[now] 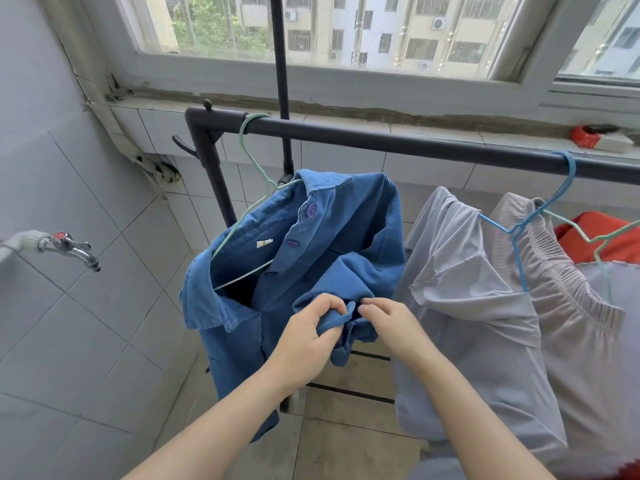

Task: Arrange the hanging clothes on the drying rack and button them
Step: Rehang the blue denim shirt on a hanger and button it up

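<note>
Blue shirt (311, 251) front between both hands.

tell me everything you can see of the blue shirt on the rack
The blue shirt is a collared, button-front garment of faded cotton-like cloth, with purple buttons on its placket and a small white label inside the neck. It hangs skewed on a pale green wire hanger hooked over the dark rack rail near its left end, beside a grey garment. Its front is bunched up where the left hand and right hand each pinch folds of fabric.
</note>
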A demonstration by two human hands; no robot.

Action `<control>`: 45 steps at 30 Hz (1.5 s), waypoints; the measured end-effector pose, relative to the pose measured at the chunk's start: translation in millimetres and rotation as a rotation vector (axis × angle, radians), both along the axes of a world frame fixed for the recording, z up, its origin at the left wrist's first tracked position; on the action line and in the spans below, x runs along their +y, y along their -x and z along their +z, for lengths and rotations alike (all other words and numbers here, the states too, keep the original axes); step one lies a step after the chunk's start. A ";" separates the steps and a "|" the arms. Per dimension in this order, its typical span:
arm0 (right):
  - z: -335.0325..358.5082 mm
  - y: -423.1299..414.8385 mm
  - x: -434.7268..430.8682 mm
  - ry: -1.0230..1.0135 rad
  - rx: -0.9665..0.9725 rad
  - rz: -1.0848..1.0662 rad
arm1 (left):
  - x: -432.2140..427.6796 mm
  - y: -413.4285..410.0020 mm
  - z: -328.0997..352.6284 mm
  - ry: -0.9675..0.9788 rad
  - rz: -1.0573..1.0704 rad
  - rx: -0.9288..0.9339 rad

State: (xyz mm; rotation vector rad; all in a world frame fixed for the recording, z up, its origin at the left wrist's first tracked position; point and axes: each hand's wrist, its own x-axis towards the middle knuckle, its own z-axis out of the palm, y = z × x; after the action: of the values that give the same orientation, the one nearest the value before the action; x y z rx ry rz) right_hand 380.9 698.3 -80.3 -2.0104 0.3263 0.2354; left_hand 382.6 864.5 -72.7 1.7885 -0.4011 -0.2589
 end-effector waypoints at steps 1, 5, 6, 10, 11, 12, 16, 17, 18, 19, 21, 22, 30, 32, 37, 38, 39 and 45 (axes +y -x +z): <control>0.0 0.1 -0.1 -0.035 0.006 0.004 | 2.4 2.1 -0.3 0.005 -0.043 0.021; -6.4 5.5 -4.6 -0.003 0.019 0.028 | 11.9 6.5 3.3 0.040 -0.199 0.148; -7.0 6.6 -6.9 -0.024 0.021 0.001 | 14.4 7.7 5.5 0.045 -0.261 0.168; -5.1 10.6 -12.9 0.040 -0.009 -0.011 | 27.1 8.7 11.2 0.032 -0.412 0.250; -7.6 11.9 -13.0 0.167 -0.038 0.007 | 29.6 7.3 11.3 0.050 -0.405 0.278; -10.4 14.3 -11.1 0.293 -0.076 0.012 | 31.2 5.7 10.8 0.071 -0.392 0.304; -14.8 28.5 4.1 0.733 -0.527 -0.057 | 30.9 3.4 8.5 0.129 -0.390 0.392; -17.1 31.6 5.8 0.813 -0.695 -0.066 | 30.7 3.0 6.8 0.147 -0.384 0.413; -19.1 34.4 7.3 0.855 -0.835 -0.064 | 30.9 2.3 5.1 0.171 -0.368 0.438; -20.3 38.1 9.0 0.864 -0.919 -0.057 | 31.3 1.5 3.6 0.198 -0.351 0.470; -23.0 43.4 10.7 0.825 -0.946 -0.064 | 32.0 -1.3 1.9 0.227 -0.349 0.536; -23.7 46.3 11.5 0.794 -0.916 -0.083 | 31.2 -3.0 2.1 0.214 -0.360 0.565; -13.8 55.2 24.1 0.894 -0.862 -0.054 | -14.6 -24.5 -18.6 -0.043 -0.046 0.769; -15.1 60.2 25.7 0.952 -0.936 0.034 | -24.5 -25.7 -20.4 -0.088 0.029 0.762; -27.7 82.0 24.7 0.994 -1.086 0.271 | -35.7 -20.9 -23.2 -0.087 0.113 0.692; -30.1 87.1 23.3 1.014 -1.085 0.296 | -38.0 -19.5 -23.8 -0.078 0.125 0.678; -30.9 93.3 20.3 1.036 -1.076 0.300 | -40.7 -16.3 -21.8 -0.071 0.142 0.680; -26.6 149.5 6.8 0.841 -0.928 0.295 | -41.7 -8.5 -28.0 -0.071 0.407 0.597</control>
State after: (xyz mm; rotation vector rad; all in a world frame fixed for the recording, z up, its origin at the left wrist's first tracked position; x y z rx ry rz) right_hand 231.4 705.1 -107.0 -2.7146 -0.5592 -0.7721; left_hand 391.2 822.9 -100.7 1.7201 0.3954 -0.4994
